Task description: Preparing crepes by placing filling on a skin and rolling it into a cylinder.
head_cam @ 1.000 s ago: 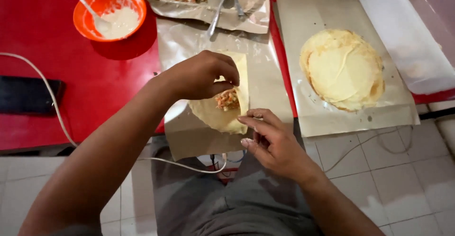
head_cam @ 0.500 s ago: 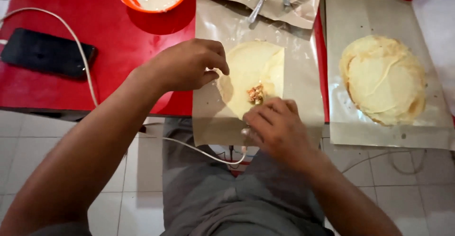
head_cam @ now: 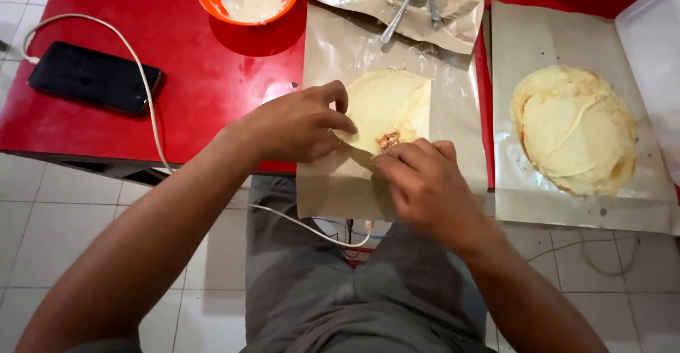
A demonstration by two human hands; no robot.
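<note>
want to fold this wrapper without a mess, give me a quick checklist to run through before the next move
1. Left hand pinches the wrapper's left edge: ok.
2. Right hand lies on the near edge of the wrapper: ok.
3. Filling sits inside the near edge, a small clump: ok.
4. Wrapper lies on the paper sheet, not on the red table: ok.
5. Whether the wrapper is torn under the hands: cannot tell.
6. Stack of spare wrappers lies on its own sheet, apart to the right: ok.
</note>
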